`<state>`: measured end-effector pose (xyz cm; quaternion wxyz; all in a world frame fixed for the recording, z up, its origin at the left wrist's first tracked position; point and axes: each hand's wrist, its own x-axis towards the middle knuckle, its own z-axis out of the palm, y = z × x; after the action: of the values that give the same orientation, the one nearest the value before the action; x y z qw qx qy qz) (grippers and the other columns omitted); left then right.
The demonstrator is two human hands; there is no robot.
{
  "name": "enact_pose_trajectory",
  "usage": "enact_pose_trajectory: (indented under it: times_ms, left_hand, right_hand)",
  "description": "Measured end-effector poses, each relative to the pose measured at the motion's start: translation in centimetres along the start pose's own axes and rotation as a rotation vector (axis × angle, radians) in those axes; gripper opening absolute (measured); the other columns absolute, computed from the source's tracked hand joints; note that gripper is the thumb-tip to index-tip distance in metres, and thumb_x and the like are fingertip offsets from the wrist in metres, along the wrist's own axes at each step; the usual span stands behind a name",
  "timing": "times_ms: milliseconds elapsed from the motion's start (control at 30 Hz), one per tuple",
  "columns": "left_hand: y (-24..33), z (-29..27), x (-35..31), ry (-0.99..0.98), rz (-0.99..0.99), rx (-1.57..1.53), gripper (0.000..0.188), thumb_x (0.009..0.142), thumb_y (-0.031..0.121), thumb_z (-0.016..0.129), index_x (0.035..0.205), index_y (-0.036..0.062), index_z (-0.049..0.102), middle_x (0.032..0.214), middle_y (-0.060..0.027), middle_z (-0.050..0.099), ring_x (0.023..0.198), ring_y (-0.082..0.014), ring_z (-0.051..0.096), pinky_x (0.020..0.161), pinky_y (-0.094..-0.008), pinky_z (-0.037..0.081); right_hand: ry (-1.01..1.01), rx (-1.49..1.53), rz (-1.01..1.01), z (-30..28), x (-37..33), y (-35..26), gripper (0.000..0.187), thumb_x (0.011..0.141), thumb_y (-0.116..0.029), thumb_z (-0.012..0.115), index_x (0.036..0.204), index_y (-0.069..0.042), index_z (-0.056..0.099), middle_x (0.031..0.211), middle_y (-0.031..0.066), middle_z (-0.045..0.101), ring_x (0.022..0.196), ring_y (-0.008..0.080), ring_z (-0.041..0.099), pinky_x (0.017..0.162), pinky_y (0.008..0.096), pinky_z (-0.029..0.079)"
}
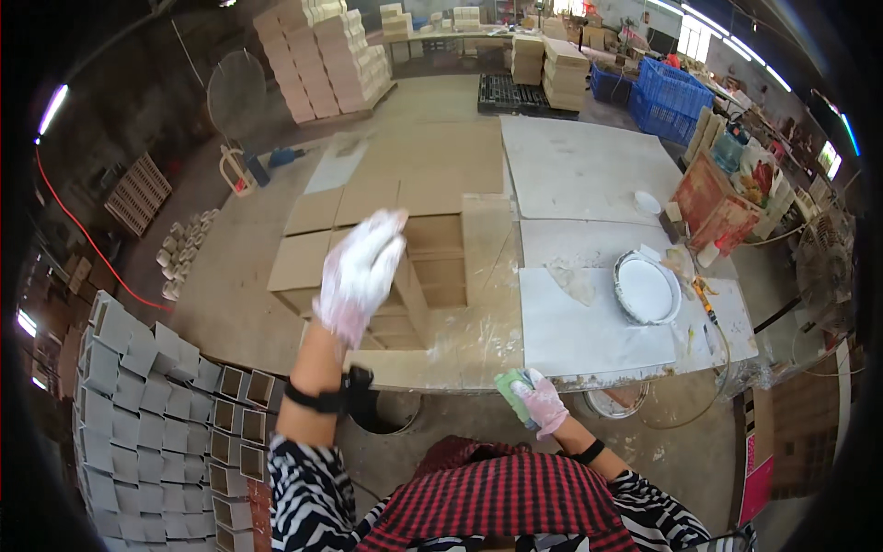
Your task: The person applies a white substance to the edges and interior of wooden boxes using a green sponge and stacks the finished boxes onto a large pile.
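The left hand [361, 278], covered by a white-smeared glove, is held over the brown boxes [440, 262] on the worktop [230, 276]. Its fingers are stretched out and kept side by side; whether a box is touched cannot be told. A green sponge [508, 394] is clamped in the fingers of the right hand [544, 406], just beside the worktop's near edge. To the right, a bucket [623, 304] of white liquid is set on pale sheets [584, 345]. Grey boxes [138, 396] are stacked at the lower left.
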<state>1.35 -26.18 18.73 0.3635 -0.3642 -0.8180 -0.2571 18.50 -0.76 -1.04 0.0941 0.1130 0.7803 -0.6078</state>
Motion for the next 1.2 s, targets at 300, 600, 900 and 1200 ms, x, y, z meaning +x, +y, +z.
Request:
enact_pose_trajectory:
  times_ms: [300, 600, 900, 1200]
  left_hand:
    - [-8.2, 13.0, 13.5, -1.044, -0.403, 0.357, 0.068, 0.080, 0.048, 0.051, 0.137, 0.0143, 0.034, 0.134, -0.0161, 0.043, 0.120, -0.0316, 0.044, 0.099, -0.0390, 0.036]
    - [-5.1, 13.6, 16.5, -1.185, -0.537, 0.377, 0.077, 0.061, 0.037, 0.076, 0.123, -0.0005, 0.049, 0.121, -0.0171, 0.054, 0.111, -0.0290, 0.052, 0.092, -0.0333, 0.042]
    - [1.4, 12.3, 15.4, -0.703, -0.477, -0.020, 0.047, 0.073, 0.029, 0.069, 0.106, -0.0035, 0.058, 0.097, -0.0163, 0.064, 0.089, -0.0251, 0.060, 0.077, -0.0320, 0.047]
    - [6.9, 25.5, -2.0, -0.228, -1.074, -1.464, 0.029, 0.085, 0.026, 0.059, 0.102, 0.0018, 0.060, 0.095, -0.0065, 0.061, 0.090, -0.0163, 0.056, 0.081, -0.0317, 0.045]
  right_hand:
    - [0.269, -0.026, -0.031, -10.5, -2.7, 6.3, 0.047, 0.083, -0.026, 0.057, 0.115, 0.008, 0.049, 0.105, 0.0252, 0.059, 0.100, 0.0336, 0.056, 0.086, 0.0364, 0.043]
    - [0.379, 0.001, 0.105, -16.7, -5.4, 9.7, 0.052, 0.084, -0.028, 0.056, 0.120, 0.008, 0.046, 0.111, 0.0247, 0.057, 0.105, 0.0325, 0.054, 0.088, 0.0359, 0.042]
    - [0.336, 0.153, 0.059, -17.2, -3.5, 11.5, 0.053, 0.084, -0.026, 0.057, 0.123, 0.007, 0.044, 0.115, 0.0226, 0.055, 0.108, 0.0291, 0.052, 0.092, 0.0343, 0.040]
    - [0.449, 0.100, 0.026, -17.0, -0.2, 11.9, 0.052, 0.085, -0.031, 0.055, 0.120, 0.007, 0.047, 0.116, 0.0246, 0.054, 0.109, 0.0336, 0.051, 0.092, 0.0362, 0.039]
